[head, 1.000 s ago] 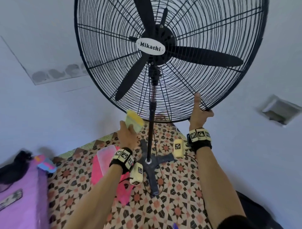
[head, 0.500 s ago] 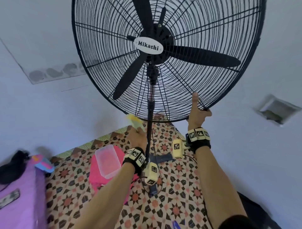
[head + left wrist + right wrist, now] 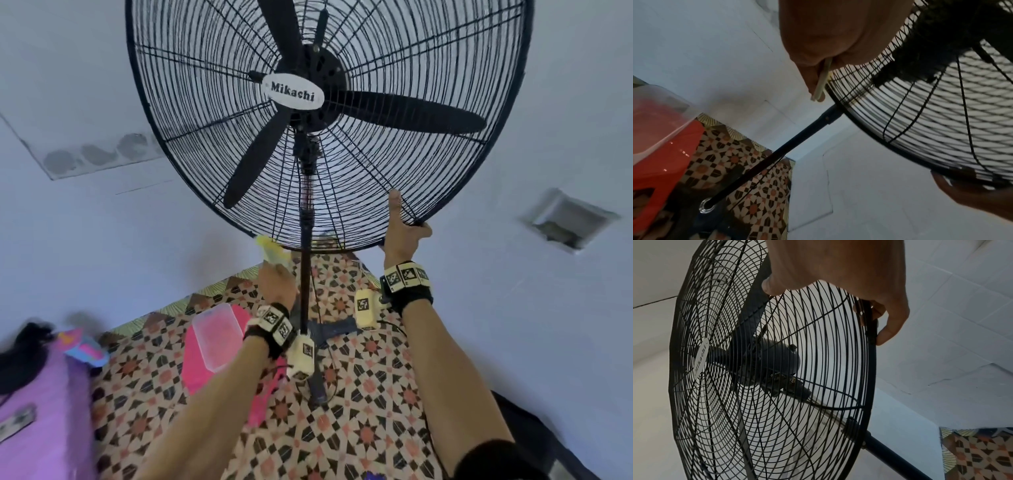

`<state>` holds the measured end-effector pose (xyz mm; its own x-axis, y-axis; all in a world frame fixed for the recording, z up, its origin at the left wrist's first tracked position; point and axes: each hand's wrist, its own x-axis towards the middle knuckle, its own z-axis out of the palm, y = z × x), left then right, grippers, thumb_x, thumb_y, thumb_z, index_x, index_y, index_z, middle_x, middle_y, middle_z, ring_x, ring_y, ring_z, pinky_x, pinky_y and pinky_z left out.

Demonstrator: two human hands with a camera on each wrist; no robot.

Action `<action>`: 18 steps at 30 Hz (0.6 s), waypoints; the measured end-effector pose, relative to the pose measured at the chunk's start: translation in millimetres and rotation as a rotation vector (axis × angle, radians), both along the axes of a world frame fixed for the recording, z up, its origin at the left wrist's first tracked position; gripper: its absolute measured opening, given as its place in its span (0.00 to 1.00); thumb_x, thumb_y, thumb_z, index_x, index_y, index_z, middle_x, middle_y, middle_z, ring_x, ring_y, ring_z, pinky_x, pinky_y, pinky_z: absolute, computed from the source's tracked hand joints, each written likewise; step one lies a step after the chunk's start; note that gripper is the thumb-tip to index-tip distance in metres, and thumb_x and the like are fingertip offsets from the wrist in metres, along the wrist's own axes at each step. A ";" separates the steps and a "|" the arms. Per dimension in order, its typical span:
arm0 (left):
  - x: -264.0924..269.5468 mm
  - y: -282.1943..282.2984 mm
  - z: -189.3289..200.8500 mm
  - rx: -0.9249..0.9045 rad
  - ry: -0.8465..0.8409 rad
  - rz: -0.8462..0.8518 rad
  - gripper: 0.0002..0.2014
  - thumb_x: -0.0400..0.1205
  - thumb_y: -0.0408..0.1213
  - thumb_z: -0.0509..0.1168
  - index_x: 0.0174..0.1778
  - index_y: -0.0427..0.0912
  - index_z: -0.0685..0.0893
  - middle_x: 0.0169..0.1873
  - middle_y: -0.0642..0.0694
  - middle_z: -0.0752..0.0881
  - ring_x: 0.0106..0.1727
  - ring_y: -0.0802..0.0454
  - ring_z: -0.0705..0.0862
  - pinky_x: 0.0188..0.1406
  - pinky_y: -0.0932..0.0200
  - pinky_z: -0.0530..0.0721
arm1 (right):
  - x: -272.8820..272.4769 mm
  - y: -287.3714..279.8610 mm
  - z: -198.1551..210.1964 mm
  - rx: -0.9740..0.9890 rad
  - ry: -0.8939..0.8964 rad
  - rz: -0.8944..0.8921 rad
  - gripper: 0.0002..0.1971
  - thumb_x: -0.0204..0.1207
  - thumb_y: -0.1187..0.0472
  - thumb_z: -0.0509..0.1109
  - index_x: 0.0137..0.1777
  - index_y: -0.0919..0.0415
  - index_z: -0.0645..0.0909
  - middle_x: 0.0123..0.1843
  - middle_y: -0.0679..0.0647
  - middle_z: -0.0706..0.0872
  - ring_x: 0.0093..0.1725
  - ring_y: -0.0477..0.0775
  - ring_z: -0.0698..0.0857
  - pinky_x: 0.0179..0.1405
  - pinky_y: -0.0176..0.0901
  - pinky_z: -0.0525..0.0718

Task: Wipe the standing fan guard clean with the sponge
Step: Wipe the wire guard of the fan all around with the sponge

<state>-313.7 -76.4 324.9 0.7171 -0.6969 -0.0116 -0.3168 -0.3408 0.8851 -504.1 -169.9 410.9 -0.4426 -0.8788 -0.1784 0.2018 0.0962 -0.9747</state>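
A clear plastic tub (image 3: 215,334) rests on a pink stool (image 3: 200,363) at the left, on the patterned floor. Next, the left hand (image 3: 277,281) pinches the yellow sponge (image 3: 272,251) against the bottom rim of the black wire fan guard (image 3: 191,113), beside the pole (image 3: 305,274). Further right, the right hand (image 3: 400,233) grips the guard's lower rim, thumb lying up along the wires

Right hand (image 3: 849,280) grips the fan guard (image 3: 764,369) rim.

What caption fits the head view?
Left hand brings sponge to fan guard; right hand grips rim.
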 end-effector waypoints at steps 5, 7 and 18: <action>-50.9 12.7 4.7 -0.083 -0.045 -0.381 0.16 0.92 0.34 0.59 0.36 0.39 0.73 0.28 0.48 0.75 0.25 0.55 0.70 0.19 0.66 0.69 | 5.9 1.7 4.7 -0.023 0.017 -0.025 0.56 0.57 0.20 0.78 0.72 0.50 0.54 0.66 0.51 0.77 0.65 0.58 0.81 0.71 0.55 0.83; -66.4 15.6 -11.3 -0.096 -0.073 -0.532 0.13 0.92 0.36 0.59 0.40 0.39 0.76 0.28 0.45 0.79 0.23 0.50 0.73 0.21 0.55 0.72 | 4.7 1.2 4.0 -0.010 0.004 -0.019 0.59 0.51 0.16 0.77 0.72 0.49 0.53 0.64 0.49 0.78 0.65 0.58 0.81 0.69 0.59 0.85; -38.1 8.2 3.9 0.023 -0.132 -0.308 0.11 0.92 0.36 0.56 0.44 0.38 0.73 0.31 0.48 0.76 0.29 0.52 0.73 0.26 0.59 0.72 | 3.8 2.0 4.9 0.019 0.014 -0.012 0.65 0.43 0.11 0.75 0.74 0.48 0.55 0.68 0.52 0.80 0.65 0.57 0.83 0.66 0.61 0.88</action>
<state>-351.8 -68.3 328.8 0.4691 -0.8818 0.0495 -0.5197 -0.2303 0.8228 -500.3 -167.9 415.9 -0.4557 -0.8700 -0.1883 0.1893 0.1120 -0.9755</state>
